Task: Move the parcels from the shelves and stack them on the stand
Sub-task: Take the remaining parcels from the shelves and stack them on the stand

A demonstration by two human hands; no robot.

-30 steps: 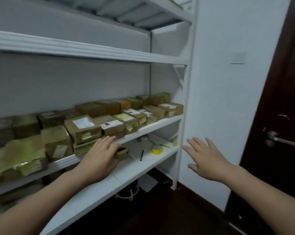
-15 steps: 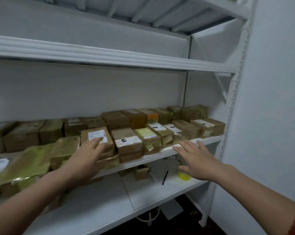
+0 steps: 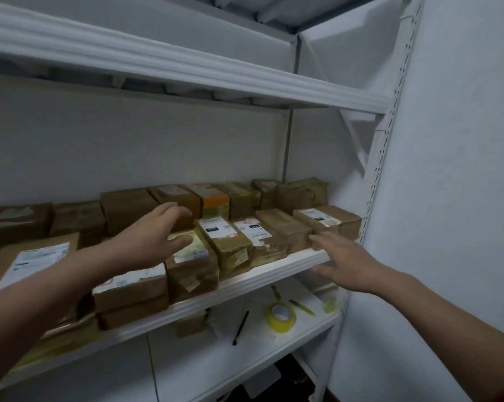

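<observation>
Landmark: I'm calling everything off the middle shelf [image 3: 274,269].
Parcels: the brown parcels [image 3: 285,227] sit on that shelf in two rows, one along its front lip and one at its back. None is lifted yet.
Left hand: my left hand [image 3: 155,236] hovers over the shelf's front row with the fingers spread and loose. It holds nothing, and the thumb is above the yellow-labelled parcel [image 3: 191,250].
Right hand: my right hand [image 3: 346,262] is at the shelf's right end, fingers straight and apart. The fingertips are at the lip, right by the end parcel [image 3: 329,220]. I can't tell if they touch it.
Key relation: the front-row parcels lie with their long axis running from the lip to the back of the shelf, short ends facing me. The end parcel lies just ahead of the right fingertips, so the right hand is clearly nearer it. The left is nearer the yellow-labelled one.
Next move, my guess: close on a short end and draw the parcel straight off the lip.
Stand: not in view.
Under the shelf: a yellow tape roll [image 3: 281,314] and a pen [image 3: 240,327] lie on the board below.
</observation>
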